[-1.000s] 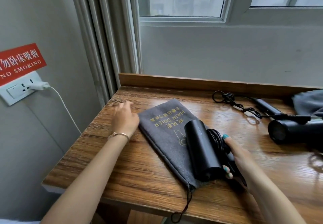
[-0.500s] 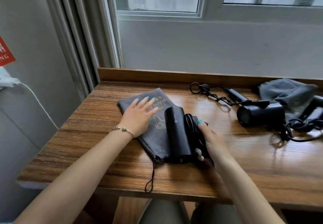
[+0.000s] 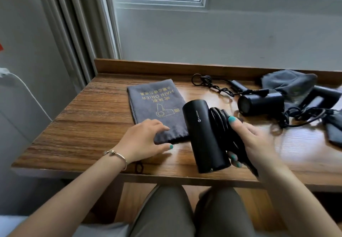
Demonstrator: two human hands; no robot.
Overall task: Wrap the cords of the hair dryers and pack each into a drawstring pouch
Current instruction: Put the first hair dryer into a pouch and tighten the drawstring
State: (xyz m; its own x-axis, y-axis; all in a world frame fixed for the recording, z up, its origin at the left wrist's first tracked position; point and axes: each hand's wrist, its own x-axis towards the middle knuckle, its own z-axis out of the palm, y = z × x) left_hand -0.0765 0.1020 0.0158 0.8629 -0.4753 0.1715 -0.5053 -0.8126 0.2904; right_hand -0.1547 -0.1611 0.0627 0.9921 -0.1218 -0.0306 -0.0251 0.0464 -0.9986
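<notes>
- The table (image 3: pixel 77 125) carries everything within reach of both hands.
- The grey pouch (image 3: pixel 157 107) lies flat, its long axis running away from the left hand (image 3: pixel 142 142), whose fingers press on its near end, where the mouth seems to be.
- The hair dryer (image 3: pixel 203 136), cord (image 3: pixel 224 125) wound beside it, is gripped in the right hand (image 3: pixel 253 142), just right of the pouch and roughly parallel to it.
- The left hand is nearer the mouth, so it would likely open it while the right feeds the dryer in.
- A second dryer (image 3: pixel 262 101) lies beyond the right hand, its cord loose.
</notes>
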